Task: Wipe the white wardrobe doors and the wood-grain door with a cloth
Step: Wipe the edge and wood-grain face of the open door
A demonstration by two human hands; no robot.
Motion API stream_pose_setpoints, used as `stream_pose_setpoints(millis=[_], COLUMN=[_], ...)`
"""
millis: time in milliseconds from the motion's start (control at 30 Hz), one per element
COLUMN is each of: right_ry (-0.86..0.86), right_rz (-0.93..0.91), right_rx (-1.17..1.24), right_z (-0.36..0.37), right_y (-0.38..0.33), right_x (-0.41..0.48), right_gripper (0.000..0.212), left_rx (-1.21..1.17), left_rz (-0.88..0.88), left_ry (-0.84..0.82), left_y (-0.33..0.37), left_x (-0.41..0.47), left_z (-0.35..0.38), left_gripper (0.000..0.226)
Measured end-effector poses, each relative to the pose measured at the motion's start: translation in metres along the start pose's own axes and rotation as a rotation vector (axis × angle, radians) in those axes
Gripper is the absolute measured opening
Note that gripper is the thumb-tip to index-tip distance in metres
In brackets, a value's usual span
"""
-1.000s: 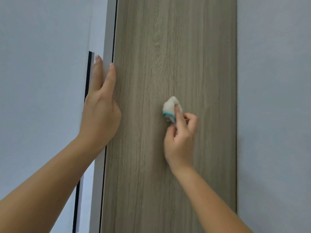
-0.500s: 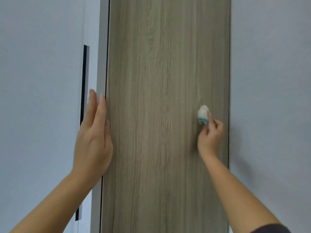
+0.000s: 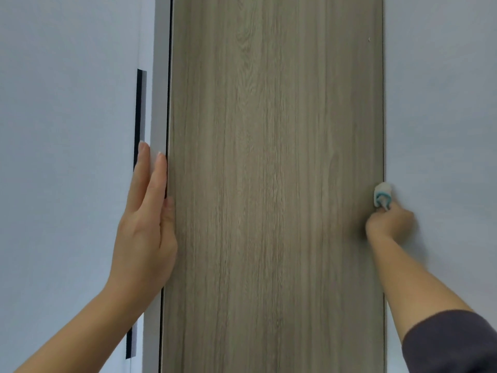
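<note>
- Head view: the right hand (image 3: pixel 390 222) pinches the bunched white cloth (image 3: pixel 382 194) against the wood-grain door (image 3: pixel 274 184) at its right edge.
- The left hand (image 3: pixel 146 224), fingers straight and together, rests along the door's left edge beside the white wardrobe door (image 3: pixel 67 157).

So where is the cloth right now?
Head view, right side: the cloth is gripped by the right hand at the right edge of the wood-grain door, beside the white wardrobe door.
</note>
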State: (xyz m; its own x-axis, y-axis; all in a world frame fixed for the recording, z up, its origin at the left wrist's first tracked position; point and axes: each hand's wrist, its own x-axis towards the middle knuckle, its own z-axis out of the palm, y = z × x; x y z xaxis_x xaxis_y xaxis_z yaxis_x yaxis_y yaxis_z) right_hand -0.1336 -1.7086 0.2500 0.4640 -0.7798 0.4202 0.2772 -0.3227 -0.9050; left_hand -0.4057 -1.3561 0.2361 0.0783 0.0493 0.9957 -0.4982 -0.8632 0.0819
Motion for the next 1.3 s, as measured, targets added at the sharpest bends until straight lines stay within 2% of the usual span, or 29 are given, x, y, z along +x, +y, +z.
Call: stream_pose_setpoints(millis=[100,267,367,533,700,900,1000,1167,1300], right_ry=[-0.016,-0.066,-0.170,-0.242,-0.413,-0.405,-0.362,-0.179,-0.118], right_rz=[-0.135,-0.476,-0.625,-0.923,-1.232,-1.398,-1.296,-0.860,-0.486], right_rx=[0.005,0.390,0.536,0.540,0.541,0.496,0.481,0.437,0.485], right_z=[-0.004,-0.019,-0.030,-0.044,-0.063,-0.066,-0.056,-0.032,-0.027], right_y=[-0.007,-0.042,-0.067,-0.091,-0.082,-0.071,-0.056,-0.024,-0.024], right_x=[-0.028,-0.130,-0.198,-0.274,-0.333,-0.320,-0.285,-0.202,-0.186], right_gripper=[0.037,0.030,0.045,0.051,0.054,0.037,0.044,0.046,0.042], left_rx=[-0.040,-0.096,-0.132,-0.149,-0.255,-0.190,-0.156,-0.178,-0.169], left_rz=[-0.015,-0.039,-0.059,-0.068,-0.137,-0.244,-0.245,-0.302,-0.309], left_ry=[0.005,-0.002,-0.012,0.007,0.027,0.078,0.037,-0.033,-0.038], left_y=[-0.001,0.003,0.004,0.004,0.007,0.007,0.012,0.016,0.016], left_x=[0.000,0.000,-0.001,0.000,-0.014,-0.053,-0.060,-0.065,-0.065], left_z=[0.001,-0.001,-0.003,-0.008,-0.020,-0.024,-0.015,-0.005,-0.004], left_gripper=[0.056,0.061,0.064,0.063,0.058,0.055,0.055,0.060,0.061])
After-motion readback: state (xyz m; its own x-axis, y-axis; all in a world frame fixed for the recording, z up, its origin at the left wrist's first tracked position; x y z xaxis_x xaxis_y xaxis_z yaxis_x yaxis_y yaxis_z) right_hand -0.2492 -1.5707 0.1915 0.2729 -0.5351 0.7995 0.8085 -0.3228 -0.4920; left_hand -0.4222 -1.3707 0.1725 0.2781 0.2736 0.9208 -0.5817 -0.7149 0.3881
